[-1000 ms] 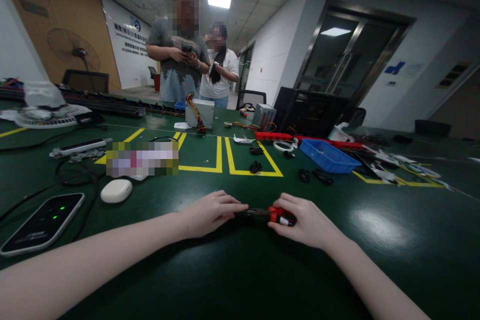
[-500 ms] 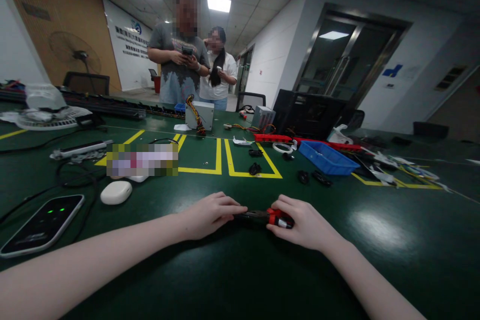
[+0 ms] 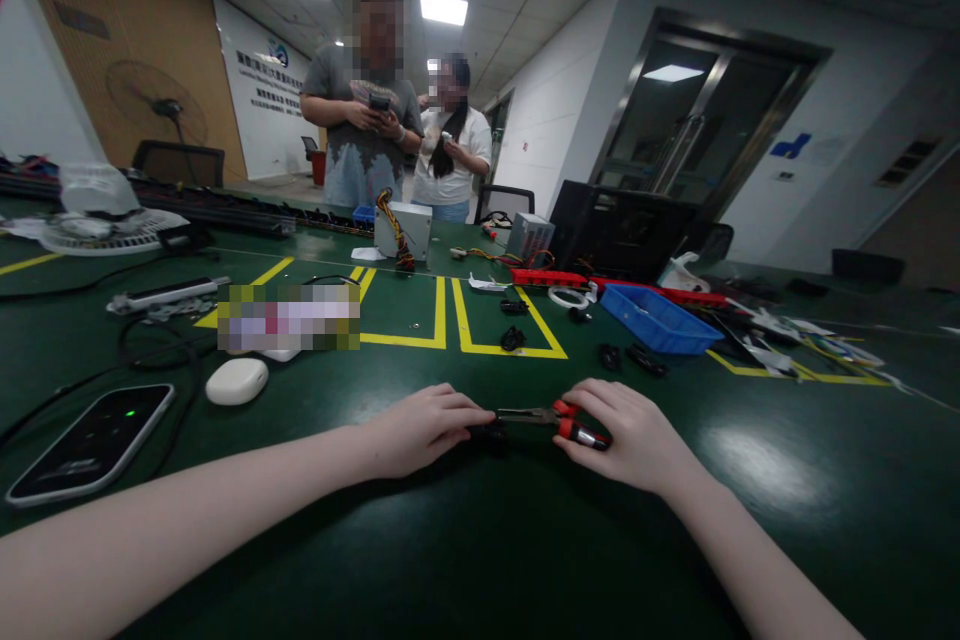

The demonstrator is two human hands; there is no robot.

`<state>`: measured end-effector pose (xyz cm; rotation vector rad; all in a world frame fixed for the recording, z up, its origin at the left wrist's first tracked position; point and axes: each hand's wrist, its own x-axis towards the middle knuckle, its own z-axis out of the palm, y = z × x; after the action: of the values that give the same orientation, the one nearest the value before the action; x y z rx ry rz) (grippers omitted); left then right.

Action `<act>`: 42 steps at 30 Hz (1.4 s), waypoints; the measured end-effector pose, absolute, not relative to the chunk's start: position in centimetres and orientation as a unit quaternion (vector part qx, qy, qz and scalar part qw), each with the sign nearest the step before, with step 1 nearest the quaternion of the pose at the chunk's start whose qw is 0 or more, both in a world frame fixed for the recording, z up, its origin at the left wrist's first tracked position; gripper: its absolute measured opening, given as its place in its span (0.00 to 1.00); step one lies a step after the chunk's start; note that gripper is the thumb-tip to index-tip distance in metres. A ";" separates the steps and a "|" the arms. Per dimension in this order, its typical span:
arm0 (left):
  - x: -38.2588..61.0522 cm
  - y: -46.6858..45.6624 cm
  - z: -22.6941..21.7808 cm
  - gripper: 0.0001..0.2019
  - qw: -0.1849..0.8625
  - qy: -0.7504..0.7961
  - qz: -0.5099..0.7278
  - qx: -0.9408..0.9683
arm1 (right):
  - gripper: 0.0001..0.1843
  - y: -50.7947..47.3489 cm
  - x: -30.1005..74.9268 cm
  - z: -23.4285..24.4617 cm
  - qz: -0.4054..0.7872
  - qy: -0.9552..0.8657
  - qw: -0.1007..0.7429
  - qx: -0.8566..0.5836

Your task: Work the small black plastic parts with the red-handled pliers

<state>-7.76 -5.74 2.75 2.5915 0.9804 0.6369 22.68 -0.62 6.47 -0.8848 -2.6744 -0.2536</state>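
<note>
So the right hand [image 3: 634, 435] was curled around the red handles of a pair of pliers [image 3: 551, 417], fingers wrapped over the grips, with the metal nose pointing left and lying low, about level with the tabletop [image 3: 480, 560]. The left hand [image 3: 420, 430] lay palm down with its fingertips pressed onto a small dark part [image 3: 489, 434] right at the plier tips. My read was that it pinned the piece flat so the nose could bite it; whether the tips actually touched it I couldn't tell. All this sat near the near edge, roughly at its middle.

Both forearms came in low from the near edge, wrists almost resting on the green surface, hands facing each other.

Further out, a white oval case [image 3: 236, 381] and a dark phone-like device [image 3: 90, 440] lay toward the left edge, yellow tape boxes [image 3: 450, 320] sat mid-tabletop, and a blue tray [image 3: 658, 318] stood to the right. Two people [image 3: 397, 140] stood past the far edge, looking at phones.
</note>
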 end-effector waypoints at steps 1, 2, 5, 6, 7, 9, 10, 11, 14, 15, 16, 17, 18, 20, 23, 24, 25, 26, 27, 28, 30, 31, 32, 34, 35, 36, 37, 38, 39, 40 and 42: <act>-7.8 -5.7 2.8 0.21 0.148 0.341 0.222 0.901 | 0.17 -0.6 22.7 6.4 -0.089 -0.934 0.166 -0.305; -7.7 -5.8 2.8 0.21 0.148 0.341 0.222 0.901 | 0.17 -0.6 22.7 6.4 -0.089 -0.933 0.175 -0.301; -7.7 -5.7 2.7 0.20 0.153 0.341 0.224 0.900 | 0.18 -0.7 22.4 6.1 -0.084 -0.935 0.187 -0.289; -7.8 -5.6 2.7 0.20 0.159 0.340 0.227 0.899 | 0.18 -0.8 22.2 5.9 -0.082 -0.936 0.188 -0.285; -7.8 -5.5 2.6 0.19 0.167 0.338 0.232 0.897 | 0.18 -0.8 22.1 5.8 -0.082 -0.937 0.188 -0.281; -7.9 -5.3 2.5 0.17 0.186 0.332 0.244 0.892 | 0.18 -0.9 21.9 5.7 -0.083 -0.938 0.192 -0.277; -7.9 -5.1 2.4 0.15 0.195 0.328 0.250 0.890 | 0.17 -0.9 21.8 5.6 -0.083 -0.938 0.194 -0.276; -8.0 -5.0 2.4 0.14 0.204 0.325 0.255 0.888 | 0.17 -0.9 21.8 5.5 -0.083 -0.937 0.196 -0.276; -8.1 -4.9 2.3 0.14 0.224 0.320 0.261 0.883 | 0.17 -0.9 21.8 5.4 -0.074 -0.937 0.197 -0.279; -8.2 -4.9 2.3 0.14 0.230 0.320 0.263 0.881 | 0.17 -0.8 21.8 5.4 -0.070 -0.936 0.197 -0.282; -8.2 -4.9 2.3 0.14 0.235 0.320 0.264 0.879 | 0.17 -0.8 21.8 5.4 -0.065 -0.936 0.197 -0.284; -8.2 -4.9 2.3 0.14 0.240 0.320 0.265 0.877 | 0.17 -0.8 21.8 5.4 -0.061 -0.936 0.196 -0.285; -8.2 -4.9 2.3 0.14 0.244 0.319 0.267 0.876 | 0.17 -0.9 21.8 5.4 -0.056 -0.937 0.195 -0.285; -8.3 -4.9 2.3 0.14 0.248 0.316 0.269 0.875 | 0.17 -0.9 21.7 5.5 -0.049 -0.939 0.192 -0.283; -8.3 -4.9 2.2 0.14 0.242 0.310 0.269 0.879 | 0.17 -1.0 21.6 5.6 -0.042 -0.941 0.184 -0.282; -8.2 -4.9 2.2 0.14 0.239 0.310 0.268 0.881 | 0.17 -1.1 21.5 5.6 -0.041 -0.941 0.182 -0.283; -8.2 -4.9 2.2 0.14 0.237 0.310 0.267 0.881 | 0.17 -1.1 21.5 5.6 -0.040 -0.941 0.179 -0.284; -8.2 -4.9 2.2 0.13 0.235 0.311 0.267 0.881 | 0.17 -1.1 21.5 5.5 -0.038 -0.942 0.178 -0.283; -8.2 -4.9 2.2 0.13 0.234 0.313 0.268 0.881 | 0.17 -1.0 21.5 5.5 -0.036 -0.942 0.177 -0.282; -8.2 -4.9 2.2 0.13 0.233 0.313 0.269 0.880 | 0.17 -1.0 21.6 5.5 -0.035 -0.943 0.177 -0.281; -8.1 -5.0 2.2 0.13 0.229 0.314 0.274 0.880 | 0.17 -1.0 21.6 5.5 -0.033 -0.943 0.177 -0.280; -8.1 -5.0 2.2 0.13 0.226 0.315 0.276 0.880 | 0.17 -1.0 21.6 5.5 -0.034 -0.943 0.177 -0.279; -8.1 -5.0 2.2 0.13 0.225 0.314 0.277 0.880 | 0.17 -1.0 21.6 5.5 -0.035 -0.943 0.178 -0.279; -8.1 -5.1 2.2 0.14 0.223 0.312 0.280 0.880 | 0.17 -1.1 21.6 5.6 -0.041 -0.944 0.175 -0.277; -8.1 -5.1 2.2 0.14 0.223 0.311 0.281 0.880 | 0.17 -1.1 21.6 5.6 -0.046 -0.944 0.174 -0.277; -8.1 -5.1 2.2 0.14 0.223 0.310 0.282 0.880 | 0.17 -1.1 21.6 5.6 -0.051 -0.944 0.172 -0.275; -8.1 -5.0 2.1 0.14 0.223 0.309 0.282 0.880 | 0.17 -1.0 21.6 5.6 -0.055 -0.945 0.170 -0.275; -8.1 -5.0 2.1 0.14 0.224 0.309 0.282 0.880 | 0.17 -1.0 21.5 5.5 -0.059 -0.945 0.168 -0.275; -8.1 -5.0 2.0 0.13 0.224 0.309 0.283 0.880 | 0.17 -1.0 21.5 5.5 -0.061 -0.945 0.167 -0.275; -8.1 -5.0 2.0 0.13 0.224 0.308 0.284 0.880 | 0.16 -1.0 21.5 5.4 -0.062 -0.945 0.165 -0.276; -8.2 -4.9 1.9 0.13 0.227 0.306 0.285 0.880 | 0.16 -1.0 21.5 5.4 -0.060 -0.945 0.160 -0.280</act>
<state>-8.15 -4.90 1.91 2.4238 0.8426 0.7844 21.47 -1.02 5.39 -0.8007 -2.6983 -0.1716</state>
